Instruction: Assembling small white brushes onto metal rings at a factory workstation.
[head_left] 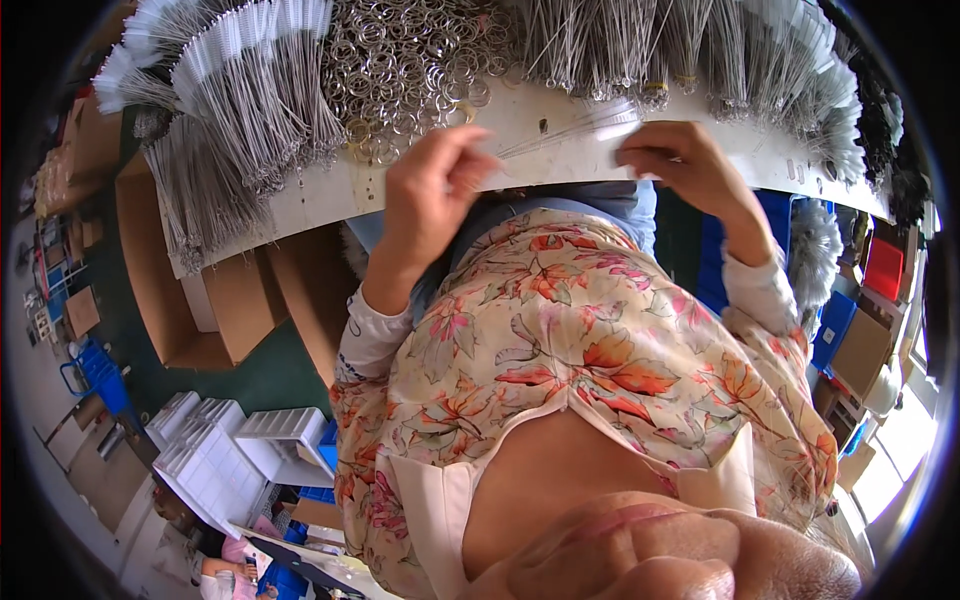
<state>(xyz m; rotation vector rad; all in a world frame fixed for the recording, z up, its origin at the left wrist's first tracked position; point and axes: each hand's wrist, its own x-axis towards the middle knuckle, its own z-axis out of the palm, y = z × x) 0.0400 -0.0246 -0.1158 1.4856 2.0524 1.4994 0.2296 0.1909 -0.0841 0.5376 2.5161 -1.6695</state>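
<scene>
My left hand (438, 182) is raised over the near edge of the white table (345, 195), its fingers bent and smeared by motion. Whether it holds anything does not show. My right hand (685, 165) hovers over the same edge farther right, fingers curled and pressed together; what lies in them, if anything, is hidden. Between the hands are a few thin wire brushes (608, 118) with pale bristles toward the right. Their bare wire stems slant down toward my left fingertips. Beyond my left hand spreads a heap of silver metal rings (420, 60).
Bundles of wire brushes (255, 90) cover the table's left end, with more wire brushes (690, 45) along the far right. Open cardboard boxes (190, 300) stand below at the left, near white plastic crates (215, 460). A red bin (883, 268) is at the right.
</scene>
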